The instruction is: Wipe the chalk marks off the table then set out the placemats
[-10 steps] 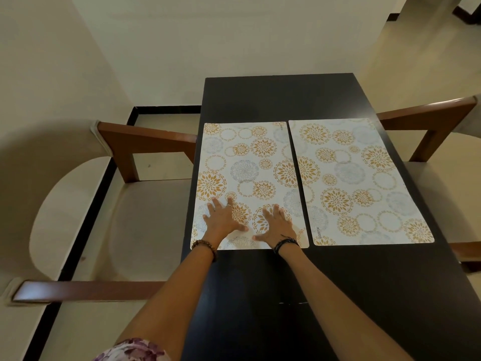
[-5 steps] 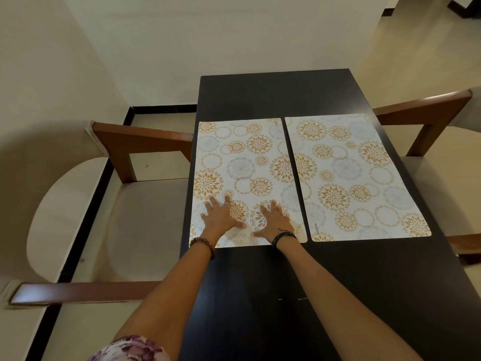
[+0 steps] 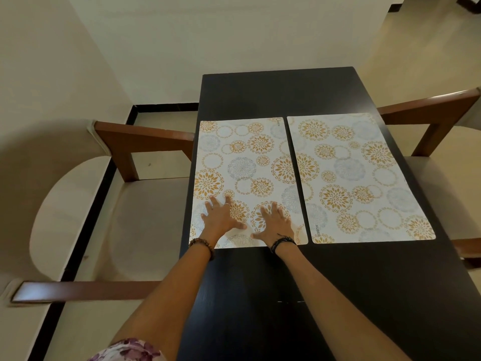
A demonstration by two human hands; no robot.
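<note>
Dark tabletop [image 3: 260, 295] nearest, left hand [image 3: 220, 217] and right hand [image 3: 273, 221] flat with fingers spread, pressing near end of left placemat [image 3: 242, 162], gripping nothing, right placemat [image 3: 356, 173] just beside, narrow gap between, chairs either side.

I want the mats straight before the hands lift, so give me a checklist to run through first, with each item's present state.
1. Left hand flat on the left placemat: ok.
2. Right hand flat on the same mat: ok.
3. Right placemat lying flat, apart from the left one by a narrow gap: ok.
4. Left mat fully on the dark table: not ok, its left edge runs at or slightly past the table edge.
5. Chalk marks gone: not ok, small white specks remain near the front.
6. Near edges of both mats in line: cannot tell, wide-angle view bends them.
</note>
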